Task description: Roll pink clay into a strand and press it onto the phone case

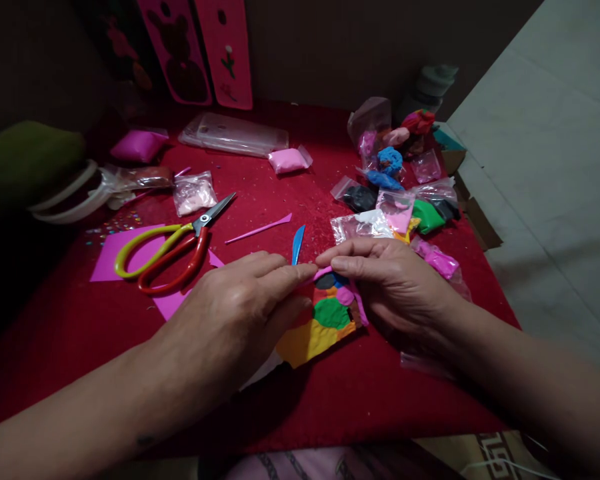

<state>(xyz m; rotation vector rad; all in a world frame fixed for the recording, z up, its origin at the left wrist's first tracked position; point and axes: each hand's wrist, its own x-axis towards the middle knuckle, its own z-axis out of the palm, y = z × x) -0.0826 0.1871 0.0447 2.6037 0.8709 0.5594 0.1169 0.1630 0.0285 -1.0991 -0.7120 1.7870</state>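
A card covered in patches of coloured clay, yellow, green, pink, orange and grey, lies tilted between my hands. A thin pink clay strip runs along its top and right edges. My right hand pinches this strip at the upper edge between thumb and forefinger. My left hand is closed over the left part of the card, its forefinger at the strip's left end. The left palm hides much of the card. Just beyond the fingertips lies a blue plastic clay knife.
Scissors with yellow and red handles rest on pink sheets at left. A pink tool lies ahead. Several clay bags, including green clay, crowd the right. Clear phone cases lie behind; decorated pink cases stand against the wall.
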